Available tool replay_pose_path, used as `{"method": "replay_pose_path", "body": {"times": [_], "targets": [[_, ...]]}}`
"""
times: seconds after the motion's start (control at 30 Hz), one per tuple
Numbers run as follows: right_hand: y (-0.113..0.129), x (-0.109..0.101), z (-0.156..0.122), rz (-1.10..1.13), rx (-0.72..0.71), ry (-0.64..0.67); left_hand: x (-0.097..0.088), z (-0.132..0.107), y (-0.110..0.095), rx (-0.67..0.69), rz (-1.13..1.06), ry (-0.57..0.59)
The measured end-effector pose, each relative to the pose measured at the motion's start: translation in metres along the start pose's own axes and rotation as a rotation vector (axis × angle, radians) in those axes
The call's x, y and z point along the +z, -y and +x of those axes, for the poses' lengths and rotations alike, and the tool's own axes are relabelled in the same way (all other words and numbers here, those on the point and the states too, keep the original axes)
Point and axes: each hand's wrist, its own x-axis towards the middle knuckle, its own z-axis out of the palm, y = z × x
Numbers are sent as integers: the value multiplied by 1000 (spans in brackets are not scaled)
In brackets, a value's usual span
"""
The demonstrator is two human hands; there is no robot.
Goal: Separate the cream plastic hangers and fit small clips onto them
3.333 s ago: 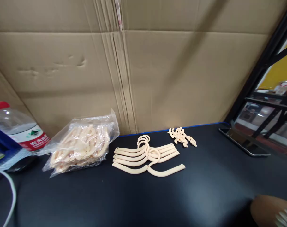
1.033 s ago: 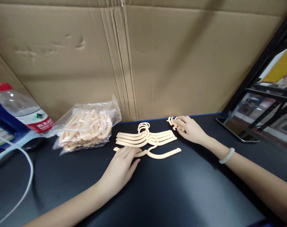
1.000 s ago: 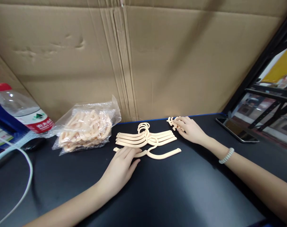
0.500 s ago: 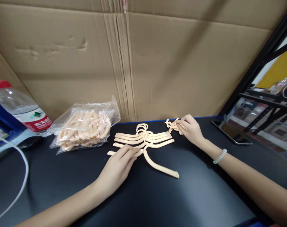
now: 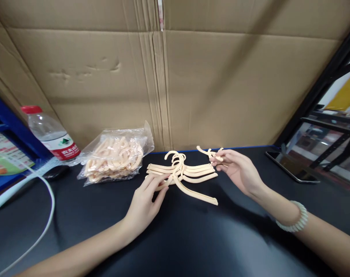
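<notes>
My left hand (image 5: 146, 200) rests on the black table (image 5: 192, 238), its fingertips pinched on the nearest cream plastic hanger arm (image 5: 189, 190), which lies at the front edge of a small stack of cream plastic hangers (image 5: 182, 171). My right hand (image 5: 240, 171), raised just behind and right of the stack, grips a small cream plastic hook piece (image 5: 211, 153) between thumb and fingers. A clear plastic bag of cream parts (image 5: 115, 159) lies to the left, near a clear water bottle with a red cap (image 5: 49, 132).

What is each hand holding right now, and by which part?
Left hand pinches the front hanger by its left arm; right hand holds a small clip at one end.
</notes>
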Motion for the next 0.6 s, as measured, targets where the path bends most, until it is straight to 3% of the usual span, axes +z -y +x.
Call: {"method": "replay_pose_path", "body": {"times": [0.1, 0.33, 0.6], "targets": [[-2, 2, -1, 93, 103, -29, -2, 1, -2, -14, -20, -13], [-13, 2, -5, 115, 169, -36, -3, 1, -2, -26, 14, -33], [-20, -1, -7, 102, 353, 132, -4, 4, -5, -7, 19, -141]]}}
